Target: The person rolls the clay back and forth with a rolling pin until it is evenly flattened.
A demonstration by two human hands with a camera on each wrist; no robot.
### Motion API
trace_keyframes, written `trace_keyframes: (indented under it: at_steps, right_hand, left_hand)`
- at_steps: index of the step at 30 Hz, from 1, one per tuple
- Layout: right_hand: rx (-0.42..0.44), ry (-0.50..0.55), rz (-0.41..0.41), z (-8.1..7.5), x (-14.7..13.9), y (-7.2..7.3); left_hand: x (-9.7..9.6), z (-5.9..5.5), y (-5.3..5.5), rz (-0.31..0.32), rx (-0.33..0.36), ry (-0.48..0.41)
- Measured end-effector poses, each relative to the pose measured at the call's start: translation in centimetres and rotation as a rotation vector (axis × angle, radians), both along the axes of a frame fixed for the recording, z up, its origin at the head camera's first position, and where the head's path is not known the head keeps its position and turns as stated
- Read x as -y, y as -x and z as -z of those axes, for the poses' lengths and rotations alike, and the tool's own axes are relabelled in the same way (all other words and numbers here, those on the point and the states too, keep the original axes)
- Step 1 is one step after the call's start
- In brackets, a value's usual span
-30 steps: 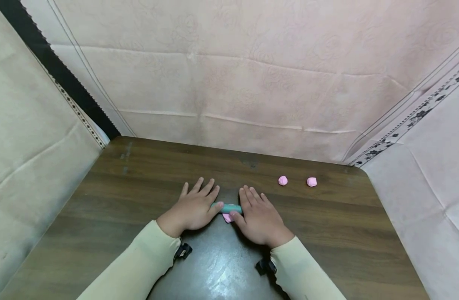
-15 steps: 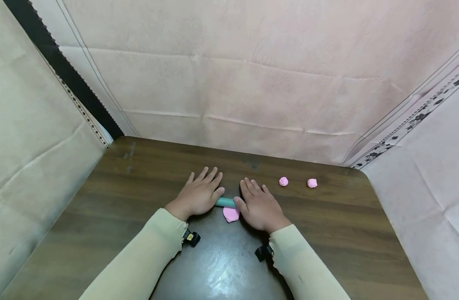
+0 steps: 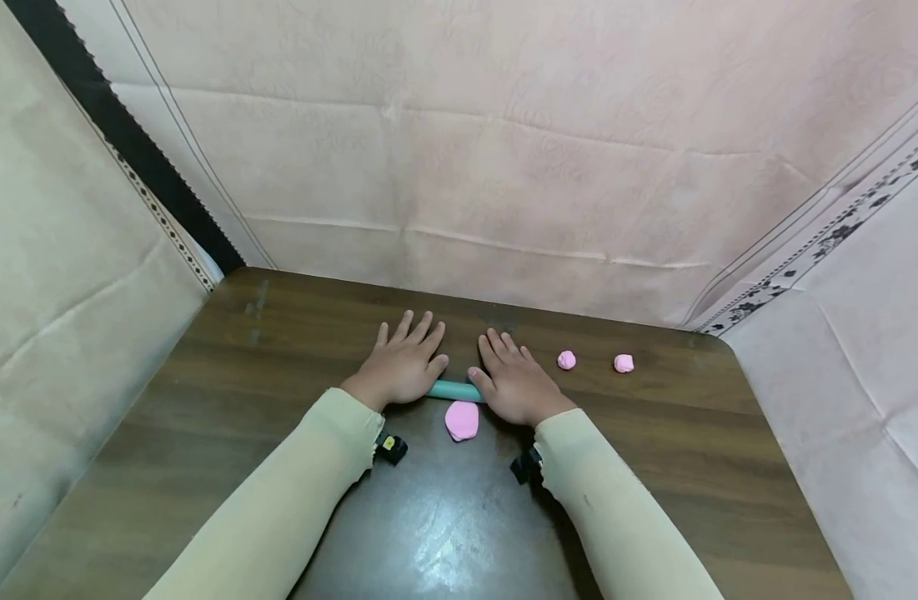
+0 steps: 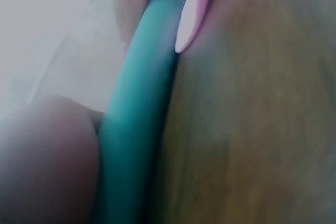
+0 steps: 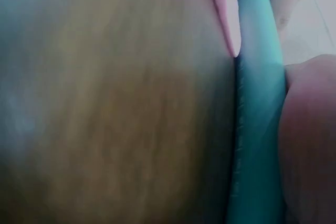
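A teal rolling rod [image 3: 457, 391] lies crosswise on the table between the two hands. My left hand [image 3: 400, 367] rests flat over its left end, fingers straight and spread. Over the right end lies my right hand [image 3: 520, 382], its fingers straight and pointing away. A flattened pink piece of clay [image 3: 462, 421] sits just on the near side of the rod. The left wrist view has the rod [image 4: 137, 98] running past the clay's thin edge [image 4: 190, 22]. In the right wrist view the rod [image 5: 258, 108] also lies beside the clay [image 5: 229, 14]. The palms hide both rod ends.
Two small pink clay balls, a left one [image 3: 566, 360] and a right one [image 3: 624, 363], sit to the right of the hands. The brown wooden table [image 3: 676, 467] ends at a far edge, with a pale cloth [image 3: 459, 167] hanging behind it.
Both hands have slid away from the body with the rod under them. The flattened pink clay, mostly covered a second ago, now shows whole on the near side.
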State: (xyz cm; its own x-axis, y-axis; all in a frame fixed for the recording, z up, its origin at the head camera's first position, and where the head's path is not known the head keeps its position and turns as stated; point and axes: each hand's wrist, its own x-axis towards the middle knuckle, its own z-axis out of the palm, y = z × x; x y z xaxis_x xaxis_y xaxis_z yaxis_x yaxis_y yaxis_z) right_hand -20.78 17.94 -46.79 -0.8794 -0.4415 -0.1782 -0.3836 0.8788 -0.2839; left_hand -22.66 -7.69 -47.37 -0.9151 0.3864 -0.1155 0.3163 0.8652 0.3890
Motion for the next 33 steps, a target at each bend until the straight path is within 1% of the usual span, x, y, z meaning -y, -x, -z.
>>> trace_keyframes:
  at_steps: [5,8,10,14,19,25,33]
  right_hand:
    - [-0.002,-0.008,-0.002,-0.1,0.0,0.7]
    - [-0.012,-0.007,0.004,-0.3,0.2,0.6]
    - [-0.020,-0.008,0.008,-0.2,0.3,0.4]
    - [-0.026,-0.006,0.011,-0.1,0.3,-0.5]
    - [-0.039,-0.004,0.023,0.0,0.1,-1.6]
    - [-0.036,-0.010,0.023,0.0,0.2,-2.3]
    - [-0.049,-0.012,0.024,-0.2,0.5,-2.9]
  left_hand:
    - [0.0,-0.2,0.6,-0.008,0.012,-0.001]
    - [0.2,-0.3,0.6,-0.016,0.008,-0.015]
    - [0.2,-0.3,0.3,-0.026,0.004,-0.021]
    - [0.3,-0.2,-0.7,-0.042,-0.006,-0.027]
    - [0.0,0.0,-1.5,-0.033,-0.025,-0.018]
    - [0.0,0.0,-2.2,-0.033,-0.037,-0.002]
    - [0.2,-0.2,-2.7,-0.010,-0.033,-0.001]
